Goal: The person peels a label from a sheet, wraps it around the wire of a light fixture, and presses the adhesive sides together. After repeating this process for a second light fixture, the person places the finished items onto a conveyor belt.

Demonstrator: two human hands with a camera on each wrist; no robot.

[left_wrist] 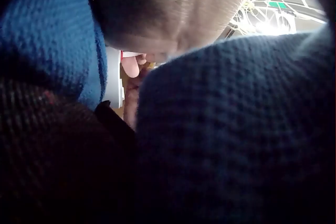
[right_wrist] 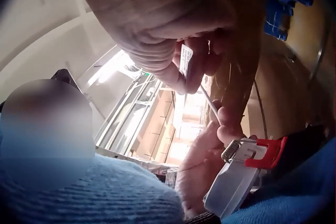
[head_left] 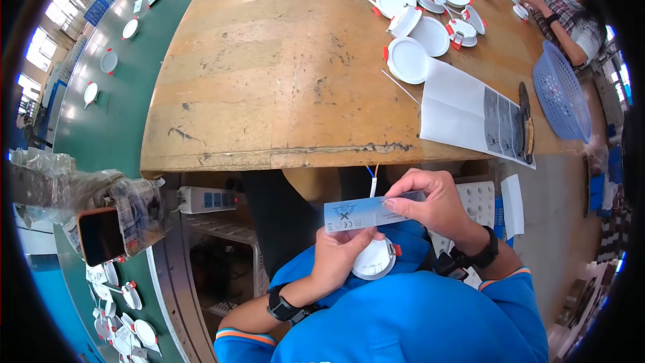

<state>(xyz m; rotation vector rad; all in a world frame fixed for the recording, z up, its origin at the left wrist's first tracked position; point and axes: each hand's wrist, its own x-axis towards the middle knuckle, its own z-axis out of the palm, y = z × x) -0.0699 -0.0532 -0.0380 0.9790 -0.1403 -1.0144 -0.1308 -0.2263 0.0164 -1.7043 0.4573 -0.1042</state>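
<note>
Over my lap I hold a flat white driver box (head_left: 371,213) with a printed label. My right hand (head_left: 430,203) grips its right end, fingers curled over the top edge. My left hand (head_left: 341,253) holds a round white downlight (head_left: 375,260) with a red spring clip, thumb up against the box's lower edge. Thin blue and white wires (head_left: 373,178) stick up from the box. The right wrist view shows my right fingers (right_wrist: 173,71) pinching the label edge (right_wrist: 185,60) above the downlight (right_wrist: 233,182). Blue fabric fills the left wrist view, with only a fingertip (left_wrist: 130,65) visible.
A worn wooden table (head_left: 269,60) lies ahead, with several white downlights (head_left: 408,59), a printed sheet (head_left: 463,111) and a blue basket (head_left: 561,94) on its right side. Another person (head_left: 571,17) sits at the far right. A power strip (head_left: 205,199) hangs under the table's edge.
</note>
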